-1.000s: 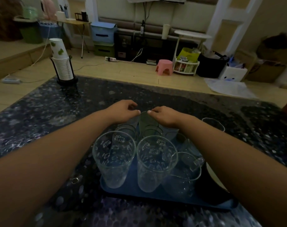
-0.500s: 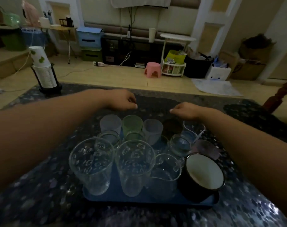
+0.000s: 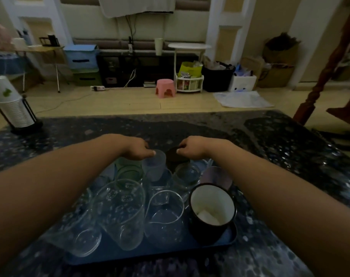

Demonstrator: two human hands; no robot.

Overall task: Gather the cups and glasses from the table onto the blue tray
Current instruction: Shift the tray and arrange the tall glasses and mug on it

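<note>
Blue tray (image 3: 231,239) low and shallow on the dark speckled counter (image 3: 290,156), crowded edge to edge. Nearest: two tall clear glasses (image 3: 121,212) printed with small figures, a clear handled jug-like cup (image 3: 164,214), and a black mug (image 3: 211,211) with white inside. Farther back: a pale green cup (image 3: 128,169), a frosted cup (image 3: 155,166), a dark cup (image 3: 175,158), a small clear glass (image 3: 187,172) and a purplish tumbler (image 3: 216,176). Left hand (image 3: 138,149) curled narrow at the frosted cup's rim; right hand (image 3: 192,149) curled narrow at the dark cup's rim, though actual grip hard to tell in the dim view. Stack of paper cups (image 3: 12,107) well apart at the far left corner.
</note>
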